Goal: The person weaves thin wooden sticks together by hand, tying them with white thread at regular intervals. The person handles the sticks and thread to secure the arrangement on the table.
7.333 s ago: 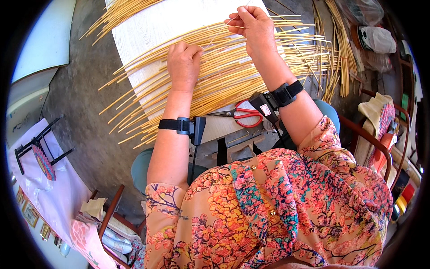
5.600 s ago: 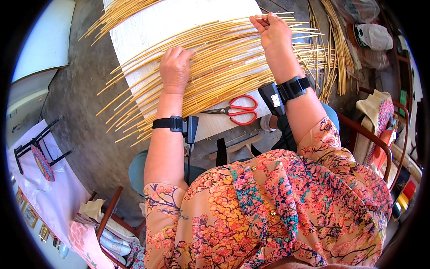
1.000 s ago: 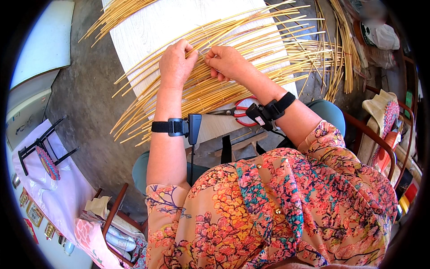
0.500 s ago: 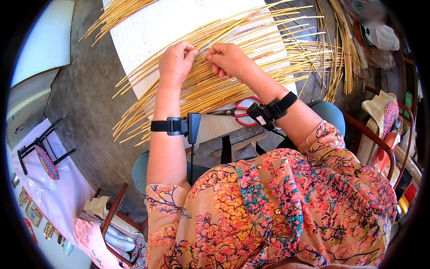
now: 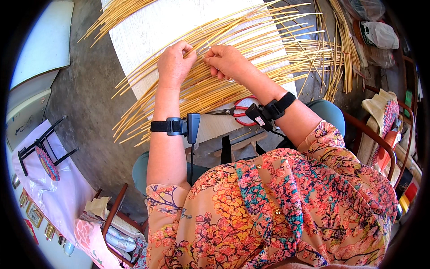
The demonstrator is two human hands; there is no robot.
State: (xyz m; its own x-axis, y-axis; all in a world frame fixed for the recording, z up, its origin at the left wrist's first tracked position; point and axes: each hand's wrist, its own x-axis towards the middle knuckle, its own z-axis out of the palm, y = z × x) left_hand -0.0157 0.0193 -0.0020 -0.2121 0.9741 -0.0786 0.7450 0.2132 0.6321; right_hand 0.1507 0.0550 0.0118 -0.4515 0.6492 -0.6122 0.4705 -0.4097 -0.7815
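Observation:
A mat of thin yellow stalks (image 5: 201, 97), bound across by rows of pale string, lies over a white wood-grain table. Both my hands are above its far part, close together. My left hand (image 5: 174, 65) pinches thumb against fingers at a thin white string (image 5: 207, 45). Just to its right, my right hand (image 5: 227, 62) is also closed in a pinch, with the string running between the two. The fingertips partly hide the string and the stalks beneath. Scissors (image 5: 239, 111) with red handles rest by the near edge of the mat, under my right forearm.
The white table (image 5: 134, 42) carries another bundle of stalks (image 5: 121, 17) at its far left. More loose stalks (image 5: 344, 49) stand to the right. Wooden chairs (image 5: 380, 143) are on the right and lower left, and a low bench (image 5: 49, 148) with a pink cloth is at left.
My hands have shifted only slightly, staying pinched close together. A small loop of the white string shows more clearly between them. The mat and scissors stay in place.

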